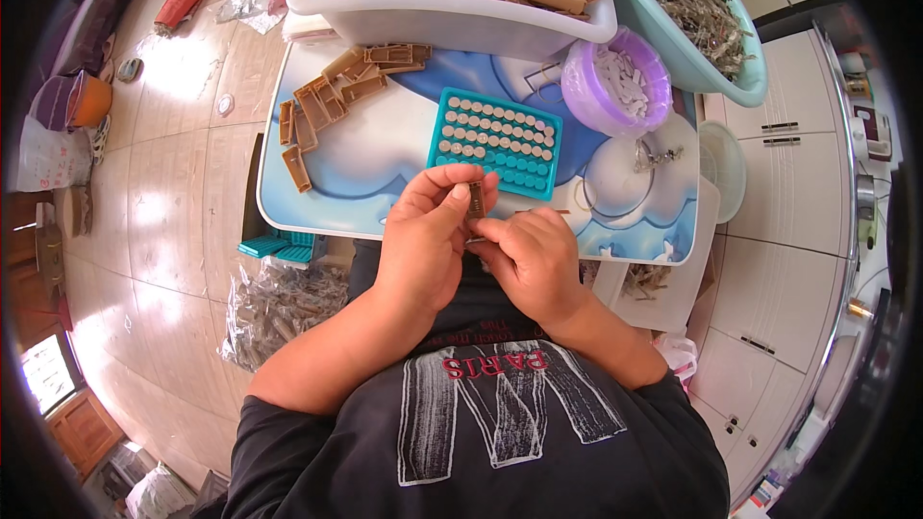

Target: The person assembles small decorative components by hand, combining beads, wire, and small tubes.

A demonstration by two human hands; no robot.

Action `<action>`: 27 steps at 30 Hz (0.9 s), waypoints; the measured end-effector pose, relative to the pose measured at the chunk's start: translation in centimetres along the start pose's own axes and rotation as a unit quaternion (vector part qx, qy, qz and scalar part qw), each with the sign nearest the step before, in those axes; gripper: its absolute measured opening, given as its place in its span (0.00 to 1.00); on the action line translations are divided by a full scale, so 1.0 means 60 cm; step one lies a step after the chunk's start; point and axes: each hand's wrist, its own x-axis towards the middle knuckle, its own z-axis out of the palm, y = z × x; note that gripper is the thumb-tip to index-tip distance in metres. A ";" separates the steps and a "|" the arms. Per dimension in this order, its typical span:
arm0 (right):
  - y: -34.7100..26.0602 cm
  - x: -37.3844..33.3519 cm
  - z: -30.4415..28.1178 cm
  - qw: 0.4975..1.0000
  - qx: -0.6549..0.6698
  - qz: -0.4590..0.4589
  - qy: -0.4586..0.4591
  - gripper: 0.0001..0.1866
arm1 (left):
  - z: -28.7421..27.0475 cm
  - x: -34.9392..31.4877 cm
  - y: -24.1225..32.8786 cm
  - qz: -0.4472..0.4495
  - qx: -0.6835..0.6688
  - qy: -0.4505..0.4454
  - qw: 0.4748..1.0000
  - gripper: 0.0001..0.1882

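Note:
A narrow brown plastic casing point(476, 200) is upright between the thumb and fingers of my left hand point(421, 235), its ribbed inner side partly showing. My right hand point(535, 255) pinches at the casing's lower end. A small pale edge shows by those fingertips, too small to name. Just beyond my hands lies a teal tray point(540, 193) with rows of round pale pieces; the nearer rows show bare teal pockets. More brown casings point(322, 104) lie in a curved line on the table's left side.
The blue-and-white table point(346, 211) carries a white bin point(452, 24) of brown casings, a purple tub point(579, 101) of small white parts and a light-green basin point(755, 77) of clear-wrapped pieces. Below left are a plastic bag of parts point(279, 312) and teal trays point(279, 245). White cabinets point(788, 192) stand at right.

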 end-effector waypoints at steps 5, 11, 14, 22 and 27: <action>-0.001 0.004 -0.008 0.999 0.033 0.006 0.007 0.13 | 0.000 0.002 0.000 -0.001 0.006 0.002 1.000 0.07; 0.002 0.002 -0.010 1.000 -0.007 -0.013 0.004 0.14 | 0.000 0.001 -0.003 -0.004 -0.005 -0.007 1.000 0.07; 0.006 0.003 -0.019 1.000 0.018 -0.024 0.005 0.13 | 0.000 -0.001 0.001 -0.027 0.020 -0.009 0.999 0.10; 0.012 0.019 -0.047 0.988 0.104 0.111 0.000 0.07 | 0.000 -0.013 0.011 -0.068 0.150 -0.102 0.981 0.28; 0.013 0.034 -0.058 0.997 0.021 0.042 -0.062 0.05 | -0.004 -0.008 0.023 -0.102 0.142 -0.108 0.979 0.27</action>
